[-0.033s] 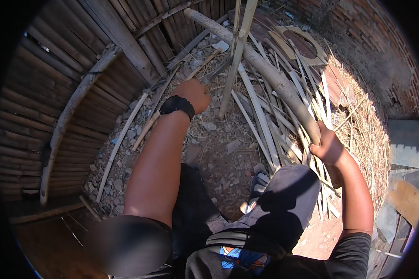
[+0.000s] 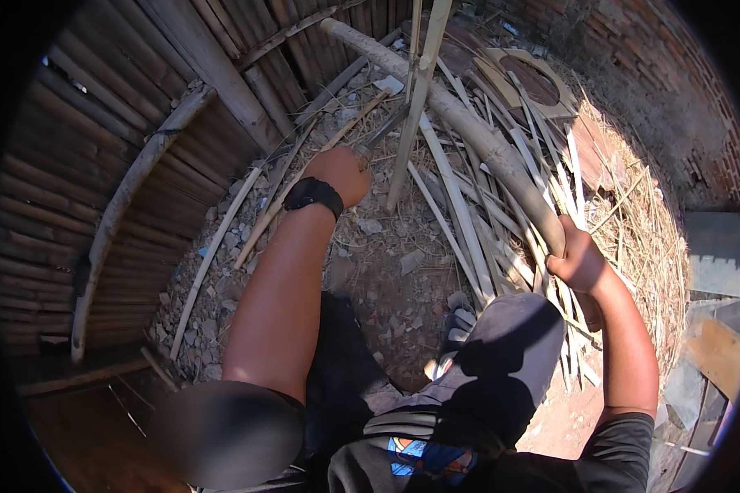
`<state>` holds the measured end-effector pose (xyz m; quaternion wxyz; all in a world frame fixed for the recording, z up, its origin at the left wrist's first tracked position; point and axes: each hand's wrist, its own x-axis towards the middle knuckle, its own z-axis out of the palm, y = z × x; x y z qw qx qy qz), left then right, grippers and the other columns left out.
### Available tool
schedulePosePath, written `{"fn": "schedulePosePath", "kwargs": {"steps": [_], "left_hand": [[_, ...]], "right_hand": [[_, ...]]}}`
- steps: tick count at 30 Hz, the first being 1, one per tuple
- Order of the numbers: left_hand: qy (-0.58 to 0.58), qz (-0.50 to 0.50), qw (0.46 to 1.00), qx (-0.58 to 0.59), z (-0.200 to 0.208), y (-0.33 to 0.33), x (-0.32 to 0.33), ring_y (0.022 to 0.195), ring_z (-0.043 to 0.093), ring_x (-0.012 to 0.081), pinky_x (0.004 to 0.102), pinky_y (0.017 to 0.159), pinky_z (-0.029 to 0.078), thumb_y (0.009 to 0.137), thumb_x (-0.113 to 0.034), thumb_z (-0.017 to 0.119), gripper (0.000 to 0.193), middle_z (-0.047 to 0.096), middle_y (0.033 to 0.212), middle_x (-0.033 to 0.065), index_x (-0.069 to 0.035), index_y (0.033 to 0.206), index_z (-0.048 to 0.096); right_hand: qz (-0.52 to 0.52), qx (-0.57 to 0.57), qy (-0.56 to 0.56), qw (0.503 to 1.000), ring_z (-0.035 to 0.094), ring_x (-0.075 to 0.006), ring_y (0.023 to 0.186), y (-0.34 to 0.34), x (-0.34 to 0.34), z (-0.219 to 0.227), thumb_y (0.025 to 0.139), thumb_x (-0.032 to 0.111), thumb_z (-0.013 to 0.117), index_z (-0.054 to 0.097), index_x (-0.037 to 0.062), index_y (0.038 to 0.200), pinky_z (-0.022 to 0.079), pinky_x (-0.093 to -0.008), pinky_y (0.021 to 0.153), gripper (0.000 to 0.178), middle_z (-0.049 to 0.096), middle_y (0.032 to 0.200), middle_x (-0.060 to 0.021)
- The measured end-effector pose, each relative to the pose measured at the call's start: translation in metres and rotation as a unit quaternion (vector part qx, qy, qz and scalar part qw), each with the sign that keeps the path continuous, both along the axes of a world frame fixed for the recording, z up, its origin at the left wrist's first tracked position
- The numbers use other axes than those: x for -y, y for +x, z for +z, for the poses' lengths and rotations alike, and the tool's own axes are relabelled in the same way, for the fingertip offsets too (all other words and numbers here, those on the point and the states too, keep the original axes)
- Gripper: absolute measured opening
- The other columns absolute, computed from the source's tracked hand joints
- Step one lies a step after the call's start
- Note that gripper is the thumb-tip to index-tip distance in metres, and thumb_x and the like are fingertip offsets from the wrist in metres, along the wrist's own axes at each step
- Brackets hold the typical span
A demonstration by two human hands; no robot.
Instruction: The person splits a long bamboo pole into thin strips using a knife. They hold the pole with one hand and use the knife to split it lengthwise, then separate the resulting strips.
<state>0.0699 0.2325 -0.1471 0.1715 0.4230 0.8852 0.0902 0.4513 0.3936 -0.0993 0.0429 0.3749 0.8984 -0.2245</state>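
Observation:
My left hand (image 2: 341,177), a black watch on its wrist, is closed around the handle of a long-bladed knife (image 2: 384,128). The blade slants away to the right and meets an upright bamboo strip (image 2: 419,92); whether it cuts into the strip, I cannot tell. At its top, the strip stands as two pieces side by side. My right hand (image 2: 578,255) grips the near end of a thick wooden pole (image 2: 501,152), which runs to the far left, passing beside and behind the strip. The knife's handle is mostly hidden in my fist.
Split bamboo strips (image 2: 460,205) lie heaped under the pole, with straw (image 2: 645,238) to the right. A bamboo slat wall (image 2: 82,172) rises on the left and a brick wall (image 2: 666,74) at the far right. Rubble (image 2: 210,324) covers the ground. Metal sheets (image 2: 715,255) lie at right.
My left hand with the knife has come slightly nearer to me. The right hand and the pole's near end stay almost in place.

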Motion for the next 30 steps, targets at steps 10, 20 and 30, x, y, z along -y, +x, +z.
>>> {"fn": "schedulePosePath", "kwargs": {"steps": [10, 20, 30], "left_hand": [[0.050, 0.029, 0.998, 0.016, -0.009, 0.007, 0.006, 0.090, 0.068, 0.0430, 0.0481, 0.082, 0.054, 0.084, -0.033, 0.068, 0.046, 0.069, 0.092, 0.0290, 0.009, 0.103, 0.066], [0.083, 0.024, 0.996, 0.009, -0.025, 0.000, -0.001, 0.086, 0.068, 0.0433, 0.0484, 0.080, 0.054, 0.083, -0.033, 0.069, 0.046, 0.068, 0.088, 0.0286, 0.009, 0.101, 0.066], [-0.068, 0.020, 0.997, 0.034, -0.067, -0.005, -0.006, 0.086, 0.068, 0.0380, 0.0481, 0.080, 0.055, 0.088, -0.039, 0.065, 0.045, 0.070, 0.095, 0.0231, 0.003, 0.103, 0.070]], "right_hand": [[-0.091, -0.061, 0.022, 0.994, 0.066, -0.0300, 0.093, 0.009, -0.004, 0.009, 0.074, 0.013, 0.072, 0.056, -0.0019, 0.116, 0.049, -0.0362, 0.086, 0.047, 0.067, 0.093, -0.0192], [-0.116, -0.289, 0.021, 0.950, 0.057, -0.0182, 0.067, -0.002, -0.024, 0.016, 0.085, 0.007, 0.066, 0.045, -0.0001, 0.125, 0.050, -0.0320, 0.064, 0.046, 0.060, 0.087, -0.0088], [-0.024, -0.016, -0.093, 0.995, 0.066, -0.0333, 0.086, 0.002, -0.021, -0.067, 0.073, 0.007, 0.068, 0.052, -0.0015, 0.116, 0.050, -0.0406, 0.079, 0.047, 0.065, 0.089, -0.0222]]}}
